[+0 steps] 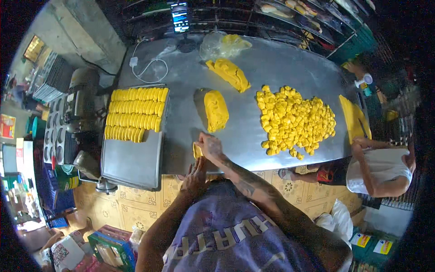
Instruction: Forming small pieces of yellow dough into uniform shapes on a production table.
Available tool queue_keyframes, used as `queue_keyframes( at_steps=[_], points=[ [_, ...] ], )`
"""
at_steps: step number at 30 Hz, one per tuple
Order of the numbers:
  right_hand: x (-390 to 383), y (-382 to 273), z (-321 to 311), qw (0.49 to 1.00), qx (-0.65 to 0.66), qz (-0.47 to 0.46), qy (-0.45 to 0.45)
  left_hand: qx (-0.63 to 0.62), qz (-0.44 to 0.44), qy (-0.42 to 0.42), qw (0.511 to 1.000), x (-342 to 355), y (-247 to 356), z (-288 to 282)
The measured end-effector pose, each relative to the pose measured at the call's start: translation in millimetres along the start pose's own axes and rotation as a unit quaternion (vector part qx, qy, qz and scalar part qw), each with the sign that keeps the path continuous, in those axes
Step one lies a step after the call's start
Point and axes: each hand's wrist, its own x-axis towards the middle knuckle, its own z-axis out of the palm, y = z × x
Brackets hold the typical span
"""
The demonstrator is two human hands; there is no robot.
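My right hand (208,146) is curled on the upper end of a small strip of yellow dough (196,151) near the table's front edge. My left hand (193,176) lies just below it, fingers stretched against the strip's lower end. Beyond my hands sit a thick dough lump (215,111) and a longer one (229,74). To the right is a heap of cut dough pieces (297,120). To the left, a metal tray (129,161) carries rows of shaped yellow pieces (135,100).
The steel table (181,113) holds a plastic bag (213,47), white cable (149,68) and lit phone (180,18). A co-worker (376,167) stands at right by flat dough (354,118). Machinery (79,104) and stacked pans (54,77) are at left; another person (63,251) is lower left.
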Motion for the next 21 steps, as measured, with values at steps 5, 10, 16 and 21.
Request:
queue_keyframes(
  at_steps=[5,10,16,21],
  points=[
    [-11,15,-9,0.958,0.125,0.031,0.256,-0.038,0.047,-0.070,0.996,10,-28,-10],
    [3,13,1,0.959,-0.031,0.096,0.265,-0.049,0.103,-0.072,0.991,13,-46,-18],
    [4,8,7,0.949,-0.094,0.082,0.289,-0.055,0.109,-0.093,0.988,9,-48,-27],
    [6,19,1,0.951,-0.137,-0.006,0.277,-0.073,0.099,-0.083,0.989,10,-41,-35]
  ],
)
